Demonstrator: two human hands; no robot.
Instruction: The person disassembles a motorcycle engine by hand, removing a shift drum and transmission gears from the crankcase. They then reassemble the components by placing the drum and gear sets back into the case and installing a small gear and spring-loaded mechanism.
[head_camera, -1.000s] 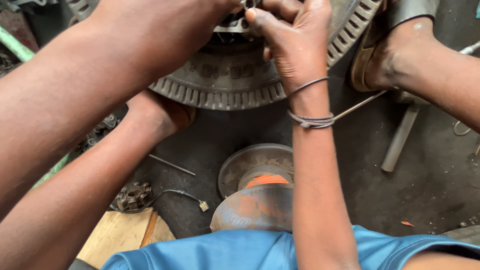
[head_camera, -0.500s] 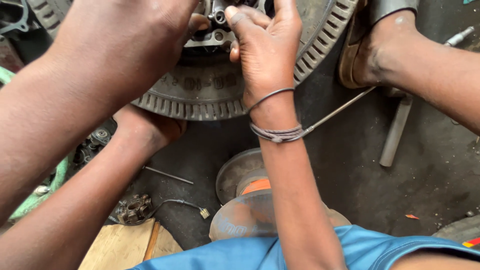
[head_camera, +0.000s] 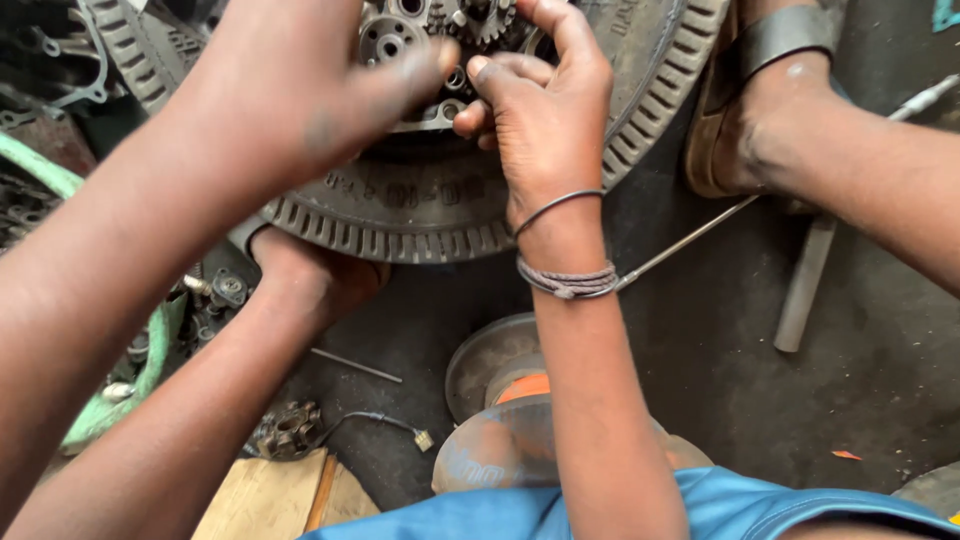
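Both hands are up at the hub of a big toothed flywheel (head_camera: 420, 205) lying flat on the dirty floor (head_camera: 700, 330). The right hand (head_camera: 545, 110) has its fingers curled together, pinching a small metal part at the gear cluster (head_camera: 470, 20) in the middle. The left hand (head_camera: 290, 90) is blurry and close to the camera, thumb pressed toward the same spot; can't tell exactly what it grips. A sandalled foot (head_camera: 760, 110) sits just beside the wheel's rim.
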